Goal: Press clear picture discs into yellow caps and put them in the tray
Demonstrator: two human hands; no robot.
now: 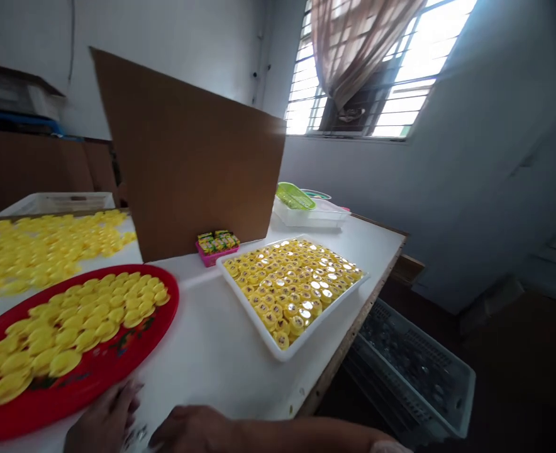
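Observation:
My left hand (104,420) lies at the bottom edge against the rim of a round red tray (117,358), its fingers stretched out and slightly blurred. My right hand (190,429) rests on the white table (212,343) just right of it, knuckles up, with the fingers tucked out of sight. Between the two hands lie a few small shiny pieces (136,434). The red tray carries several rows of yellow caps (77,321). Further right, a white rectangular tray (240,286) is packed with yellow caps (294,283) showing shiny insides.
A brown cardboard sheet (188,163) stands upright across the table's middle. In front of it sits a small pink tray of packets (216,244). Loose yellow caps (42,248) cover the far left. White tubs and a green basket (295,196) sit at the back. A grey crate (414,368) is on the floor.

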